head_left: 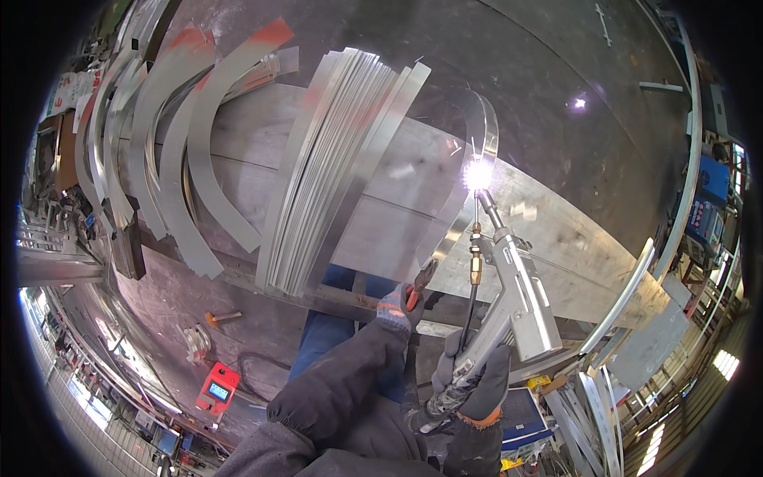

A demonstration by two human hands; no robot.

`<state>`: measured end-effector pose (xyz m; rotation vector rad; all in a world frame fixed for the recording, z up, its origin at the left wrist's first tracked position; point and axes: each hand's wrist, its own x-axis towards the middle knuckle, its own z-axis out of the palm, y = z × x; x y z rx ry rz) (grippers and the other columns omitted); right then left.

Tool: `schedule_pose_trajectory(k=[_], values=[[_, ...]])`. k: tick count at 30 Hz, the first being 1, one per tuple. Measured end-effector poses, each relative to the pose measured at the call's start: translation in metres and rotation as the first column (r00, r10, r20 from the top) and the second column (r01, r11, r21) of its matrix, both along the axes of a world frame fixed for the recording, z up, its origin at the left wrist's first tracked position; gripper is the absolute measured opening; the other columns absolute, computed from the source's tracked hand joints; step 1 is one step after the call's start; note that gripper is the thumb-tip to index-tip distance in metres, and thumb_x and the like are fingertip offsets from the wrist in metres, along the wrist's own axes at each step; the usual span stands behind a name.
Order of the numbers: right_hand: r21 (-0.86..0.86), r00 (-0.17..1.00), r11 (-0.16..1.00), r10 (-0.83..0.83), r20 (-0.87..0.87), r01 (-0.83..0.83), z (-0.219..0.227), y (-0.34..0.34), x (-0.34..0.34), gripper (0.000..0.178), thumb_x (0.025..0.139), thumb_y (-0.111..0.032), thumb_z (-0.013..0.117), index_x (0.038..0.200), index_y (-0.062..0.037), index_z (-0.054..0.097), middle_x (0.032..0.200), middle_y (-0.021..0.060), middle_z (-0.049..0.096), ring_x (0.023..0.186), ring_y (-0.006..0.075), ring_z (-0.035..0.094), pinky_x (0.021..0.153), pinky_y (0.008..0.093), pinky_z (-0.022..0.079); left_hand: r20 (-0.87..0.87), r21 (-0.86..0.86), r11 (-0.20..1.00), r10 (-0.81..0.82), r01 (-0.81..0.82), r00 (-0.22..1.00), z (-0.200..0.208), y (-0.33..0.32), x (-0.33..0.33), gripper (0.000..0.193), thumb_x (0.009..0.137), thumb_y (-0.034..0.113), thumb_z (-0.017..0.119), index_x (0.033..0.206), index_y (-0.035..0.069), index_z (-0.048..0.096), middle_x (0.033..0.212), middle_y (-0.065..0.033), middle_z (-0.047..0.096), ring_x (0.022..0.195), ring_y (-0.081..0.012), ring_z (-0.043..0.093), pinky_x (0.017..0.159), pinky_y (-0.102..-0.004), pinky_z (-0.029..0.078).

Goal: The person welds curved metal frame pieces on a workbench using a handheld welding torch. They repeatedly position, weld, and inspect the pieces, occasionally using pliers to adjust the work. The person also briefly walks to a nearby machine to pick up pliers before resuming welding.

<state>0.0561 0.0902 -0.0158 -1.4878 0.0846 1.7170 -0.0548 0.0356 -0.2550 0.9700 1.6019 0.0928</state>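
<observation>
My right hand (486, 388), in a dark glove, is closed round the grip of a silver welding gun (517, 298). A thin tube with a brass fitting (476, 266) runs alongside its nozzle. At the tip a bright white-violet flash (478, 176) burns against a curved metal strip (490, 137); glare hides the exact contact. My left hand (395, 308), in a grey and orange glove, is closed on pliers (427, 274) with a reddish handle. Their jaws meet the near end of the curved workpiece, which lies over flat sheet metal (548, 230).
Left of the work lies a stack of long, slightly curved strips (326, 175). More curved strips (208, 171) lie farther left. A hammer (224, 318) and a red device with a screen (218, 388) are at lower left. Blue equipment (710, 203) stands at far right.
</observation>
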Motion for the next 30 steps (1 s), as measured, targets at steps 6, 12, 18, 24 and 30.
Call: schedule_pose_trajectory(k=[6, 12, 18, 24, 30], values=[[0.024, 1.0, 1.0, 0.013, -0.012, -0.012, 0.0, -0.004, -0.001, 0.075, 0.098, -0.07, 0.049, 0.107, 0.0049, 0.057, 0.066, 0.0125, 0.061, 0.054, 0.0212, 0.061, 0.049, 0.0316, 0.05, -0.011, -0.006, 1.0, 0.013, -0.013, 1.0, 0.0, -0.001, 0.001, 0.03, 0.09, 0.031, 0.073, 0.106, 0.007, 0.067, 0.086, -0.0193, 0.072, 0.08, -0.039, 0.072, 0.07, -0.0459, 0.055], [0.016, 1.0, 1.0, -0.017, -0.009, 0.017, 0.002, -0.008, -0.005, 0.076, 0.098, -0.069, 0.051, 0.107, 0.0058, 0.056, 0.066, 0.0127, 0.062, 0.054, 0.0205, 0.061, 0.049, 0.0311, 0.05, -0.025, 0.054, 0.998, -0.013, 0.014, 1.0, 0.005, 0.002, 0.0, 0.026, 0.091, 0.03, 0.071, 0.104, 0.007, 0.066, 0.084, -0.0186, 0.072, 0.078, -0.0391, 0.071, 0.068, -0.0468, 0.054], [0.005, 1.0, 1.0, -0.019, -0.006, 0.019, 0.003, -0.011, -0.007, 0.076, 0.098, -0.069, 0.052, 0.107, 0.0059, 0.055, 0.065, 0.0127, 0.062, 0.054, 0.0202, 0.06, 0.048, 0.0307, 0.05, -0.021, 0.063, 0.998, -0.014, 0.015, 1.0, 0.002, 0.001, 0.0, 0.028, 0.091, 0.031, 0.071, 0.105, 0.007, 0.067, 0.084, -0.0181, 0.072, 0.078, -0.0382, 0.071, 0.069, -0.0461, 0.054], [0.005, 1.0, 1.0, -0.015, -0.019, 0.015, 0.001, -0.02, -0.006, 0.077, 0.096, -0.07, 0.055, 0.108, 0.0057, 0.055, 0.067, 0.0138, 0.063, 0.055, 0.0213, 0.062, 0.049, 0.0313, 0.051, -0.018, 0.037, 0.999, -0.001, 0.001, 1.0, 0.004, 0.001, 0.0, 0.028, 0.092, 0.031, 0.071, 0.107, 0.007, 0.067, 0.085, -0.0179, 0.072, 0.079, -0.0375, 0.072, 0.07, -0.0456, 0.055], [-0.015, 0.989, 0.999, -0.049, -0.14, 0.047, -0.003, -0.029, 0.0, 0.078, 0.092, -0.07, 0.063, 0.114, 0.0046, 0.053, 0.074, 0.0158, 0.065, 0.061, 0.0245, 0.065, 0.053, 0.0353, 0.054, -0.021, -0.001, 1.0, -0.026, 0.026, 0.999, 0.003, 0.002, 0.0, 0.029, 0.091, 0.03, 0.072, 0.107, 0.006, 0.067, 0.086, -0.0186, 0.072, 0.079, -0.0374, 0.072, 0.071, -0.0458, 0.055]])
